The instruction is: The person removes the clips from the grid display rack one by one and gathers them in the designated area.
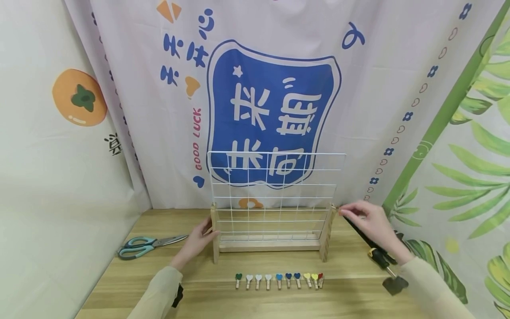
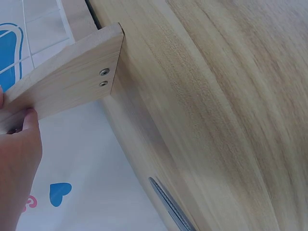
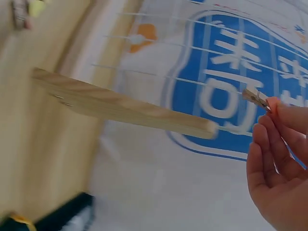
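Observation:
A white wire grid (image 1: 275, 197) stands upright in a wooden frame (image 1: 271, 246) on the table. My left hand (image 1: 199, 237) grips the frame's left side post; in the left wrist view the thumb lies against the post (image 2: 72, 74). Beside the top of the right post, my right hand (image 1: 370, 221) pinches a small wooden clothespin (image 3: 255, 97) between thumb and fingers. Its jaws point toward the grid, and the fingers cover its other end. Several heart-topped clothespins (image 1: 279, 280) in green, white, blue, yellow and red lie in a row in front of the frame.
Scissors (image 1: 149, 245) with teal and grey handles lie left of the frame. At the right, near my forearm, are a black-and-yellow handled tool (image 1: 380, 259) and a dark object partly hidden by my hand. A printed curtain (image 1: 171, 133) hangs behind the table.

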### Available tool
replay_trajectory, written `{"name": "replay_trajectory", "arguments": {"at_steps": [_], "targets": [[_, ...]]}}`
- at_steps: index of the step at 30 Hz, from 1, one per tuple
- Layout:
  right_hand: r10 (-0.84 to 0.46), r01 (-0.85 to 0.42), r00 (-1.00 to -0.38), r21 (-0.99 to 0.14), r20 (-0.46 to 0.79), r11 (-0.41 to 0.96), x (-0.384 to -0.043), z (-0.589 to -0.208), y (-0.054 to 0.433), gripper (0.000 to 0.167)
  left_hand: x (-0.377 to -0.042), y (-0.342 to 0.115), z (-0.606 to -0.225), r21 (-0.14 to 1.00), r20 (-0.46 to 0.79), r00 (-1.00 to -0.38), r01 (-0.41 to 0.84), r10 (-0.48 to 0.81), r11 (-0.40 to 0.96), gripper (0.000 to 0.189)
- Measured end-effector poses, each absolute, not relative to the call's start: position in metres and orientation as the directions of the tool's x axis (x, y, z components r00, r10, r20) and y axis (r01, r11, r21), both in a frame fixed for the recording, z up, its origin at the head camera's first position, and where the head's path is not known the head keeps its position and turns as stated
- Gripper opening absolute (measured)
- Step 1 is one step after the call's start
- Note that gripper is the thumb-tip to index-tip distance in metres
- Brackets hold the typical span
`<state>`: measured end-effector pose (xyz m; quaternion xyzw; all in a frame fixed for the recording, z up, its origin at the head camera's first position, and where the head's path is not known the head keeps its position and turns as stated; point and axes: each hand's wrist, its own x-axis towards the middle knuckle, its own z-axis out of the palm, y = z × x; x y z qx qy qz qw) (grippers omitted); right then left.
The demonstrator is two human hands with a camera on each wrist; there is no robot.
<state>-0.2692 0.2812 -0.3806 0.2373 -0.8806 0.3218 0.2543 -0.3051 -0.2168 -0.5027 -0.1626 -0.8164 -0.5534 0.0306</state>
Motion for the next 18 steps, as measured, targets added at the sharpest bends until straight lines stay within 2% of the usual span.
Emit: {"name": "replay_trajectory", "arguments": {"at_steps": [8, 11, 18], "targets": [[-0.189, -0.379, -0.916, -0.611, 0.352, 0.696, -0.253, -0.461, 0.28, 0.013, -0.306, -0.217, -0.502, 0.889, 0.222, -0.951, 0.288, 0.216, 0.356, 0.067], [-0.204, -0.347, -0.935, -0.643, 0.289, 0.683, -0.249, -0.483, 0.279, 0.014, -0.306, -0.216, -0.502, 0.89, 0.227, -0.948, 0.295, 0.225, 0.347, 0.068], [-0.299, -0.33, -0.938, -0.718, 0.176, 0.613, -0.245, -0.514, 0.279, 0.018, -0.305, -0.216, -0.503, 0.894, 0.218, -0.95, 0.286, 0.222, 0.346, 0.069]]}}
